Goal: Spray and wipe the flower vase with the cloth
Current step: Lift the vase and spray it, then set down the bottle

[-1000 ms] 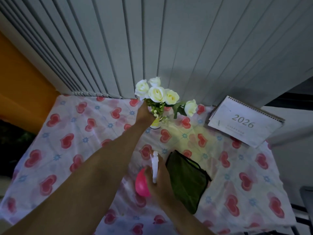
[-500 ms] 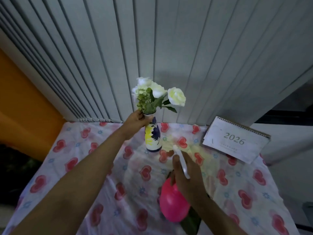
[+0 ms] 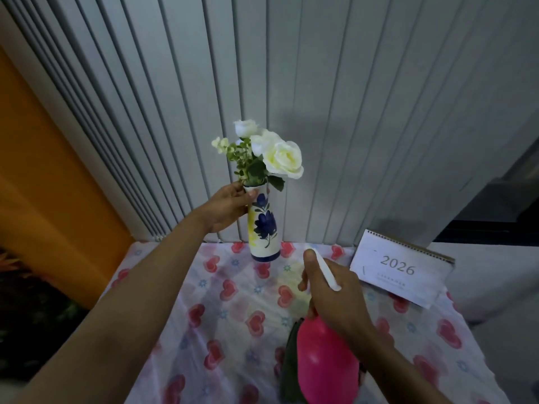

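Note:
A white vase [image 3: 263, 228] painted with blue flowers and yellow patches holds white roses [image 3: 278, 154]. My left hand [image 3: 229, 207] grips its neck and holds it upright, near the back of the table; I cannot tell if its base touches the cloth. My right hand [image 3: 332, 293] is closed around the white head of a pink spray bottle [image 3: 326, 363], held in front of and to the right of the vase. A dark green cloth [image 3: 288, 365] lies on the table, mostly hidden behind the bottle.
The table wears a white cover with red hearts [image 3: 233, 316]. A 2026 desk calendar [image 3: 399, 269] leans at the back right. Grey vertical blinds [image 3: 320, 112] hang behind, and an orange wall [image 3: 43, 199] stands at the left.
My left hand has raised the vase higher and held it upright. My right hand has lifted the spray bottle off the table toward the vase. The view has tilted upward.

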Demonstrator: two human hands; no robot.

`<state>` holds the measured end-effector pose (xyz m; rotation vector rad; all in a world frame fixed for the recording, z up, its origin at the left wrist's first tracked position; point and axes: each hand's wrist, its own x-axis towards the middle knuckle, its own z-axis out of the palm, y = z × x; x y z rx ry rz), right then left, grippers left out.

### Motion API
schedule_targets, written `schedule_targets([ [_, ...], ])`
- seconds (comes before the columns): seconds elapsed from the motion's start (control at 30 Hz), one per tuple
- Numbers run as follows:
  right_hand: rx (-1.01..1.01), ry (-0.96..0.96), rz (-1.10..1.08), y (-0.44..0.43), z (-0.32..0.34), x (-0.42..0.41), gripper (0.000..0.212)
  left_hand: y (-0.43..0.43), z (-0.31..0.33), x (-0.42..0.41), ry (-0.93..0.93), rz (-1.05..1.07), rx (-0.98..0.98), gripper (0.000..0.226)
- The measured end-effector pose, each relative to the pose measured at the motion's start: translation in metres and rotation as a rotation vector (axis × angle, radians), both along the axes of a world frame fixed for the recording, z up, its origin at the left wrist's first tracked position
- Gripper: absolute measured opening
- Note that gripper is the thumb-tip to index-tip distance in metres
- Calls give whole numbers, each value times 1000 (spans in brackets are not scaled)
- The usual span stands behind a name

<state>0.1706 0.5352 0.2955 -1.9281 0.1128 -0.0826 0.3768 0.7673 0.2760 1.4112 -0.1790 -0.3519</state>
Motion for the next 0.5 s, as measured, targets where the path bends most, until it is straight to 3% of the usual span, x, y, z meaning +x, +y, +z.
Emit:
schedule_targets([
  [0.13,-16,28,38,-2,2,-14,62,-1,12,-4,-7,6,-15,38],
  [0.27,-1,-56,15,-8,2,-22,56,-2,20,-11,-16,-6,0,26],
  [0.4,-95,-73,-41,-13,-3,-20,78,-6,23,-17,-18,-3,-14,32],
  [0.5,-78,11,-59,-16,-9,-26,77,-6,25,-17,-27,24,13,26],
])
